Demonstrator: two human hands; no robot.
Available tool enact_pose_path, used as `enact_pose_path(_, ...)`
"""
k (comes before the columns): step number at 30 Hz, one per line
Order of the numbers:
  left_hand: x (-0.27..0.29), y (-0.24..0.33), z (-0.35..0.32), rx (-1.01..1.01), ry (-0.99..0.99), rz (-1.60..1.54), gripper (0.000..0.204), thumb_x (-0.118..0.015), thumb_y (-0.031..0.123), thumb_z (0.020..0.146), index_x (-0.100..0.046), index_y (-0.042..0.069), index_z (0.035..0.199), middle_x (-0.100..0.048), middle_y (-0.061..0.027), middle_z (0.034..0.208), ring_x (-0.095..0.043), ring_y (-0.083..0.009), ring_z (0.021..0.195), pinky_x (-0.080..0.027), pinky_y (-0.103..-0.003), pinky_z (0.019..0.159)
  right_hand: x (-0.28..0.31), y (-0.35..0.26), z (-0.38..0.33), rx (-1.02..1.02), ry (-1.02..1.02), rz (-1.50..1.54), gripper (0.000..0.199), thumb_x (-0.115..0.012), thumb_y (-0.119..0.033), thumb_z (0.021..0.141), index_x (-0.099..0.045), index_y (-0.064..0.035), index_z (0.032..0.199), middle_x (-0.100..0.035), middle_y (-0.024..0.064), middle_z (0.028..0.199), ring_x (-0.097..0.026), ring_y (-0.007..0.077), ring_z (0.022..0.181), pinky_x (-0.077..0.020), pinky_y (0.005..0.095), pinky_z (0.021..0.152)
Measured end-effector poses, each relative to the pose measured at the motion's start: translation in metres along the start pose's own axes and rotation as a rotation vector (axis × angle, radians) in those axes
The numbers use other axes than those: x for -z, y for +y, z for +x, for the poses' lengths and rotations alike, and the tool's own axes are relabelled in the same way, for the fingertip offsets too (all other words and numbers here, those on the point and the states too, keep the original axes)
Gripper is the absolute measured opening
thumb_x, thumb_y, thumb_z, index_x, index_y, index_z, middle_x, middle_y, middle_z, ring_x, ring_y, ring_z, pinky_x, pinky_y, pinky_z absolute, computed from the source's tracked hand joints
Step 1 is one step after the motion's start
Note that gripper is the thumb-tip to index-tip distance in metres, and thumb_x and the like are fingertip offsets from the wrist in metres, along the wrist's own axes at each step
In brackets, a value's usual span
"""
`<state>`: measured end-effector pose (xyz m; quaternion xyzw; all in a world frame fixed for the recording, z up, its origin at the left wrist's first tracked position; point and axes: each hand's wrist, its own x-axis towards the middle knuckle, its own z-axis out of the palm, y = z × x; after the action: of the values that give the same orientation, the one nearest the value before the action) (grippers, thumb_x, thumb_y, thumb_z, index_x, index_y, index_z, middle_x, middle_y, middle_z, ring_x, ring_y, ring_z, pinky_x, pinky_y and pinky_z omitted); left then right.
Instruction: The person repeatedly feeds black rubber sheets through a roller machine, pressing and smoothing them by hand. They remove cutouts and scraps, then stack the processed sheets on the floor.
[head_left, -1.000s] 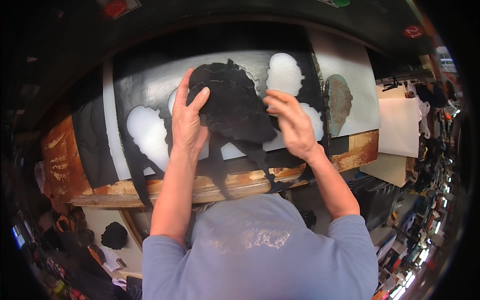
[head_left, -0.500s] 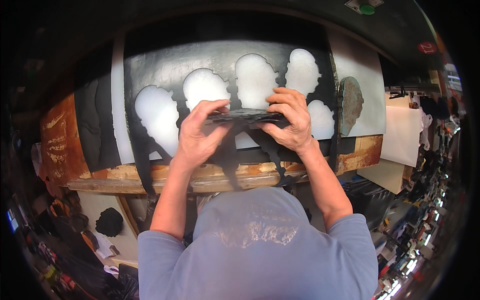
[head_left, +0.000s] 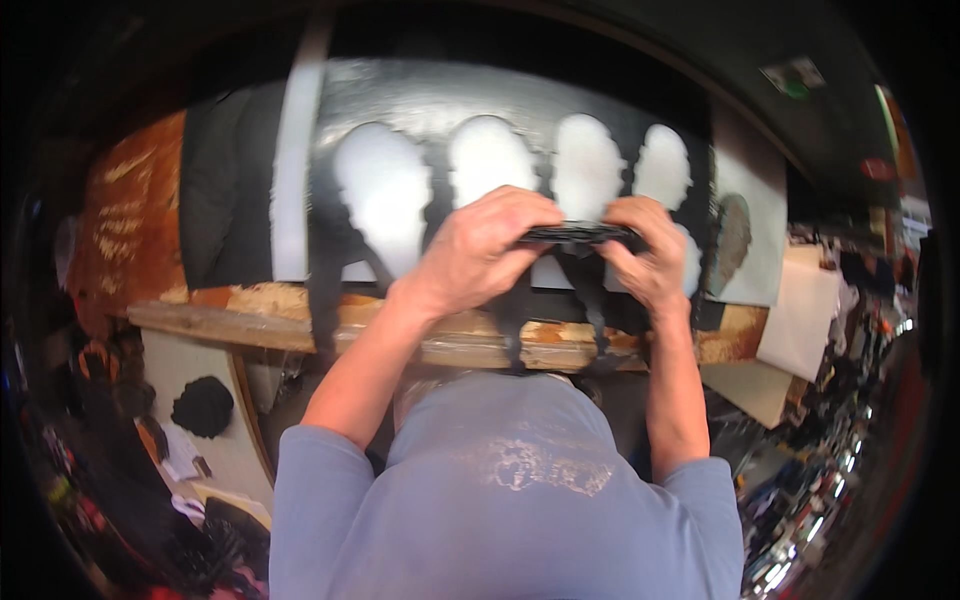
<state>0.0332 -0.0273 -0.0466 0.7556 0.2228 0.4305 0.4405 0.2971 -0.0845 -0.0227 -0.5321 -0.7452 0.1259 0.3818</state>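
Between my two hands is a stack of thin black cut pieces (head_left: 575, 233), seen edge-on above the bench. My left hand (head_left: 490, 245) grips its left end, fingers over the far side and thumb on the near side. At the other end my right hand (head_left: 650, 250) pinches it the same way. Beneath lies a black sheet (head_left: 450, 90) with several rounded, notched cut-outs, through which a white surface (head_left: 383, 190) shows. Narrow strips of that sheet hang over the bench's near edge. How many pieces the stack has cannot be made out.
A cutting die or template (head_left: 732, 240), grey-brown with a wavy edge, lies right of the sheet. The worn wooden bench edge (head_left: 230, 325) runs in front of me. A dark machine part (head_left: 640, 40) overhangs the back. A black bundle (head_left: 203, 406) lies on a lower board at left.
Both hands have closed in on the stack's ends, and the stack now looks more compact and level. The whole view has shifted, so the bench appears farther right and slightly blurred.
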Motion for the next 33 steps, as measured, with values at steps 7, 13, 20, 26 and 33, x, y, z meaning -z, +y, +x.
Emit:
enact_pose_path(7, 0.008, 0.000, 0.010, 0.259, 0.003, -0.164, 0.021, -0.072, 0.008, 0.099, -0.070, 0.004, 0.119, -0.073, -0.0145, 0.106, -0.073, -0.0281, 0.098, -0.057, -0.039, 0.086, -0.030, -0.005, -0.016, -0.355, -0.106, 0.153, 0.015, -0.072, 0.003, 0.096, -0.071, 0.0001, 0.111, -0.071, 0.0049, 0.097, -0.064, 0.0158, 0.088, -0.0531, 0.0305, 0.081)
enact_pose_path(13, -0.001, 0.026, -0.023, 0.468, 0.357, -0.609, 0.038, -0.073, 0.012, 0.103, -0.061, -0.001, 0.137, -0.072, -0.0051, 0.116, -0.066, -0.0114, 0.107, -0.056, -0.031, 0.096, -0.032, -0.032, -0.001, -0.423, -0.131, 0.639, 0.029, -0.075, -0.009, 0.104, -0.070, 0.0021, 0.130, -0.075, 0.0052, 0.118, -0.067, 0.0128, 0.106, -0.0542, 0.0295, 0.097)
enact_pose_path(20, 0.029, 0.080, -0.134, 0.634, 1.130, -0.448, 0.053, -0.069, 0.005, 0.103, -0.048, -0.005, 0.151, -0.064, -0.0091, 0.139, -0.063, -0.0154, 0.122, -0.052, -0.033, 0.108, -0.078, -0.052, 0.000, -0.143, -0.483, 0.465, 0.047, -0.077, -0.018, 0.102, -0.061, -0.0006, 0.143, -0.072, 0.0093, 0.116, -0.064, 0.0163, 0.103, -0.0535, 0.0323, 0.094)
enact_pose_path(26, 0.151, 0.129, -0.325, 0.281, 1.679, -0.418, 0.023, -0.066, 0.004, 0.106, -0.060, 0.008, 0.128, -0.070, -0.0132, 0.131, -0.072, -0.0306, 0.115, -0.064, -0.050, 0.089, -0.105, -0.018, 0.005, -0.285, -0.213, 0.489, 0.020, -0.065, -0.010, 0.111, -0.069, 0.0012, 0.127, -0.069, 0.0034, 0.111, -0.062, 0.0100, 0.097, -0.0509, 0.0256, 0.090)
enact_pose_path(33, 0.316, 0.191, -0.460, 0.732, 1.634, 0.299, 0.039, -0.068, 0.006, 0.097, -0.061, -0.001, 0.134, -0.070, -0.0107, 0.125, -0.070, -0.0203, 0.111, -0.058, -0.035, 0.095, -0.108, -0.008, -0.003, -0.174, -0.141, 0.205, 0.015, -0.065, -0.004, 0.108, -0.070, 0.0023, 0.121, -0.069, 0.0074, 0.106, -0.065, 0.0146, 0.101, -0.0521, 0.0278, 0.093)
